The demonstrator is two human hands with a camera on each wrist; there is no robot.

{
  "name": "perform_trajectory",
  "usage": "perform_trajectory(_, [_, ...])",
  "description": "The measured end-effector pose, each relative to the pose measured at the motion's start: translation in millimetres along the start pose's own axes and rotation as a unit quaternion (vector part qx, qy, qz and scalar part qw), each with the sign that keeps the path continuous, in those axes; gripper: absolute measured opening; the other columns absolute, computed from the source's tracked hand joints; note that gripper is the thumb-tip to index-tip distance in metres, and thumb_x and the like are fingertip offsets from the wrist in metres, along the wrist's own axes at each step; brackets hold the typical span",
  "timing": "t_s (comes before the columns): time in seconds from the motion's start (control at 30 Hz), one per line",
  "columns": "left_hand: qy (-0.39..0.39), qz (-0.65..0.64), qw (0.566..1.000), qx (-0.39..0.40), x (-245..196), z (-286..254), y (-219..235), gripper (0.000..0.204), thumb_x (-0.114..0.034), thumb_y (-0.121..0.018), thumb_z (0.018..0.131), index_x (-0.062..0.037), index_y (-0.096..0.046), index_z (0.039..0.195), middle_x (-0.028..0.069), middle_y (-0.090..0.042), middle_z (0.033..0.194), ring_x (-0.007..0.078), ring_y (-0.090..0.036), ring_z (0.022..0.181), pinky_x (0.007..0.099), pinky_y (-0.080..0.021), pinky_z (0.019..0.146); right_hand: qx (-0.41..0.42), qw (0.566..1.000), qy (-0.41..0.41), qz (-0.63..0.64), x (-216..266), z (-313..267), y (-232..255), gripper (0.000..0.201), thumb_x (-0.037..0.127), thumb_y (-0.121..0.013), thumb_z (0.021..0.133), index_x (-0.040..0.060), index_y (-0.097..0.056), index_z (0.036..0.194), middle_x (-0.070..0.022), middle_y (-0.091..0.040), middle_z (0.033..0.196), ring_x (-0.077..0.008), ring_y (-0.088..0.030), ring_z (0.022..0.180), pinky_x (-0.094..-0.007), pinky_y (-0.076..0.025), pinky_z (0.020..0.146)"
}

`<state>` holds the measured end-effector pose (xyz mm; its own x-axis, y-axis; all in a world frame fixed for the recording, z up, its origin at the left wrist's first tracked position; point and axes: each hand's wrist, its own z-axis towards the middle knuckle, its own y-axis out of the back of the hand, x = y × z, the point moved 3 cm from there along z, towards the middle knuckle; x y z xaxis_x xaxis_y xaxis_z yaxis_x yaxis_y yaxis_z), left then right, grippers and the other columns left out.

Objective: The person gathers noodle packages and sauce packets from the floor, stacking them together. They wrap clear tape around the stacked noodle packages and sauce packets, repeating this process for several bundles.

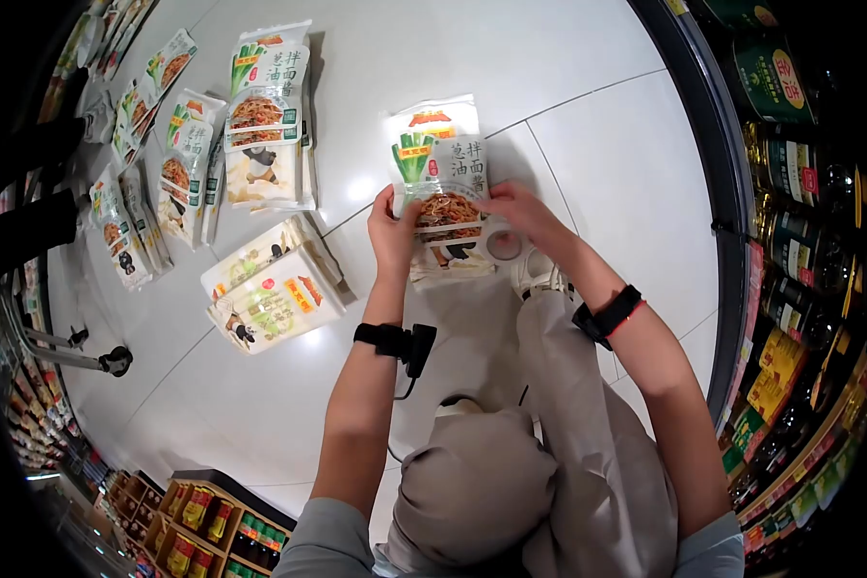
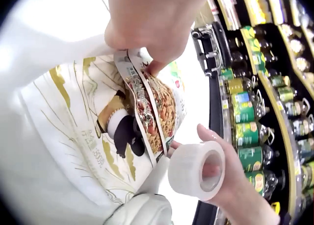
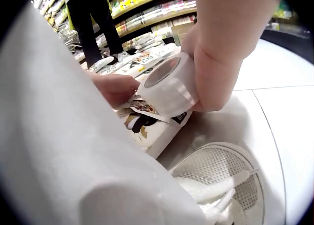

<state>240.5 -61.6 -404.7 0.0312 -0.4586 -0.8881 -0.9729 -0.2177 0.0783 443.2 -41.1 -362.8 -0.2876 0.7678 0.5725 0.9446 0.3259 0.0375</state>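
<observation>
A green-and-white sauce pouch (image 1: 458, 159) with a noodle picture lies on top of a white noodle pack (image 2: 73, 122) with a panda print, on the floor before the knees. At the left edge of this bundle, my left hand (image 1: 392, 236) grips it, thumb over the pouch. My right hand (image 1: 525, 212) reaches the opposite edge, its fingertips at the pouch. A roll of clear tape (image 2: 185, 172) hangs at this right hand, with a finger showing through its hole. The right wrist view has the tape (image 3: 169, 97) under the palm, just over the pack.
Similar bundles of noodle packs with pouches (image 1: 265, 106) lie at the left, several more behind. Two plain noodle packs (image 1: 279, 299) lie nearer. A shelf of bottles (image 1: 790, 241) runs along the right. A caster wheel (image 1: 116, 361) is at left; a white shoe (image 3: 216, 166) is beside the pack.
</observation>
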Motion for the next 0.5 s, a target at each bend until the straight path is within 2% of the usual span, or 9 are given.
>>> perform_trajectory(0.03, [-0.001,0.0,1.0,-0.001,-7.9,-2.0,-0.7,0.045,0.0,-0.063,0.075,0.0073,-0.046,0.116,0.012,-0.059,0.101,0.0146,-0.057,0.086,0.0236,-0.045,0.076,0.001,1.0,0.001,-0.001,-8.7,0.7,3.4,0.048,0.03,-0.06,0.081,-0.0013,-0.048,0.115,-0.0101,-0.057,0.103,-0.0146,-0.055,0.087,-0.0245,-0.047,0.057])
perform_trajectory(0.07, [-0.054,0.16,0.985,-0.019,-19.4,-5.0,0.1,0.047,-0.001,-0.063,0.076,0.0059,-0.045,0.118,0.0141,-0.054,0.109,0.0166,-0.055,0.09,0.0263,-0.045,0.079,-0.054,0.994,0.069,-0.065,-19.1,1.5,14.5,0.051,0.031,-0.061,0.08,-0.0035,-0.047,0.115,-0.013,-0.057,0.105,-0.0169,-0.057,0.089,-0.0274,-0.048,0.063])
perform_trajectory(0.1, [-0.105,0.316,0.942,-0.037,-29.2,-8.2,0.3,0.049,-0.002,-0.064,0.076,0.0045,-0.043,0.12,0.0162,-0.05,0.116,0.0187,-0.054,0.094,0.029,-0.045,0.082,-0.108,0.976,0.137,-0.129,-23.5,-0.4,24.3,0.055,0.032,-0.063,0.078,-0.0057,-0.046,0.115,-0.0158,-0.057,0.108,-0.0192,-0.058,0.091,-0.0302,-0.049,0.069])
perform_trajectory(0.23, [-0.167,0.285,0.94,-0.086,-38.1,-19.7,6.7,0.059,-0.003,-0.063,0.076,0.0014,-0.035,0.128,0.0204,-0.037,0.13,0.0269,-0.045,0.111,0.0331,-0.039,0.093,-0.068,0.984,0.13,-0.102,-3.7,-38.7,39.2,0.058,0.028,-0.061,0.077,-0.0053,-0.042,0.122,-0.0182,-0.053,0.118,-0.0267,-0.058,0.099,-0.0347,-0.047,0.079])
perform_trajectory(0.3, [-0.294,0.341,0.891,0.054,-46.0,-42.4,8.3,0.066,-0.003,-0.06,0.078,-0.0007,-0.027,0.134,0.0213,-0.031,0.136,0.0326,-0.035,0.124,0.0357,-0.031,0.101,-0.041,0.889,0.224,-0.398,-4.7,-54.1,28.0,0.06,0.023,-0.061,0.077,-0.0018,-0.037,0.127,-0.0223,-0.048,0.121,-0.0313,-0.057,0.098,-0.0356,-0.046,0.08])
perform_trajectory(0.33, [-0.311,0.403,0.856,0.09,-46.6,-46.3,8.2,0.063,-0.002,-0.059,0.077,0.0031,-0.028,0.132,0.0244,-0.027,0.137,0.0386,-0.03,0.125,0.0377,-0.031,0.1,-0.04,0.89,0.222,-0.397,-6.9,-57.7,20.4,0.06,0.023,-0.061,0.077,-0.0018,-0.037,0.127,-0.0223,-0.048,0.121,-0.0313,-0.057,0.098,-0.0356,-0.046,0.08])
perform_trajectory(0.37, [-0.31,0.403,0.856,0.091,-45.7,-51.4,8.1,0.063,-0.002,-0.059,0.077,0.0031,-0.028,0.132,0.0244,-0.027,0.137,0.0386,-0.03,0.125,0.0377,-0.031,0.1,-0.041,0.879,0.225,-0.419,-6.5,-58.5,7.8,0.06,0.021,-0.06,0.076,-0.0007,-0.037,0.127,-0.024,-0.049,0.119,-0.0343,-0.056,0.096,-0.037,-0.046,0.081])
perform_trajectory(0.43, [-0.289,0.475,0.815,0.166,-39.1,-60.2,1.2,0.065,-0.001,-0.059,0.076,0.0037,-0.027,0.133,0.0258,-0.028,0.135,0.0404,-0.031,0.124,0.0408,-0.028,0.102,-0.042,0.867,0.227,-0.441,-5.0,-52.3,-7.7,0.061,0.019,-0.06,0.075,0.0005,-0.036,0.128,-0.0257,-0.05,0.116,-0.0374,-0.055,0.095,-0.0384,-0.046,0.081])
perform_trajectory(0.5, [-0.288,0.451,0.832,0.147,-30.1,-58.1,3.0,0.064,-0.002,-0.06,0.076,0.0043,-0.028,0.131,0.0243,-0.03,0.135,0.0377,-0.035,0.121,0.0397,-0.031,0.1,-0.014,0.924,0.116,-0.363,-14.0,-39.3,-13.7,0.06,0.021,-0.061,0.075,-0.0008,-0.038,0.126,-0.0213,-0.056,0.109,-0.0316,-0.058,0.091,-0.0353,-0.047,0.079])
